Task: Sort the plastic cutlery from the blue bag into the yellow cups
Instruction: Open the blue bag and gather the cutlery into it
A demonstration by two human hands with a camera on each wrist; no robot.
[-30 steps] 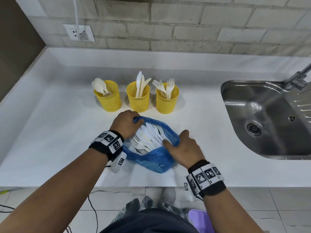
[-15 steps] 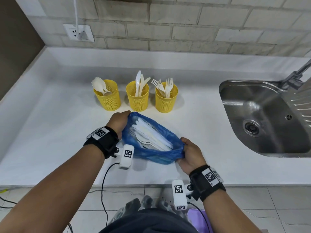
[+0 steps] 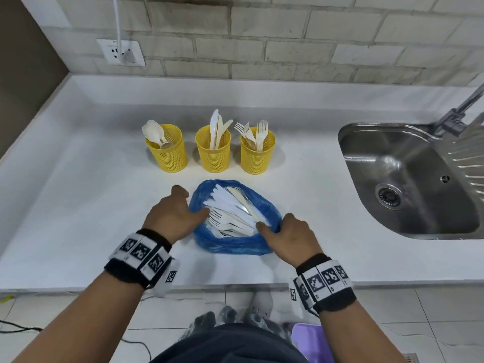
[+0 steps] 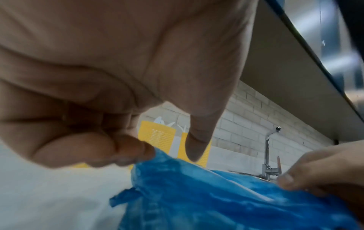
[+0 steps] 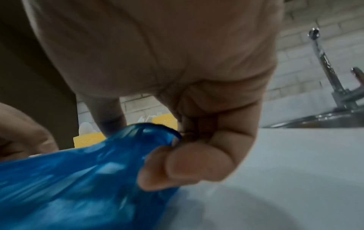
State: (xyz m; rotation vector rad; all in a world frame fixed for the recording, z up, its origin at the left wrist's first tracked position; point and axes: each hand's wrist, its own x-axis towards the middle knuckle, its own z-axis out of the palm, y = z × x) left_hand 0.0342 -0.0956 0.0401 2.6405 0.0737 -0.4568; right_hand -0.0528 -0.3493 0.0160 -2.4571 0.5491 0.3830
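Gripped by both hands, left hand (image 3: 171,216) and right hand (image 3: 289,238) each pinching the blue bag's (image 3: 233,243) rim at frame centre on the desk (image 3: 78,205), with cutlery (image 3: 233,208) between them, long axes slanting lower right, yellow cups (image 3: 213,149) above.

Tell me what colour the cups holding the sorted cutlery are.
Yellow, with a fine mesh pattern; all three cups match. The head view shows them best.
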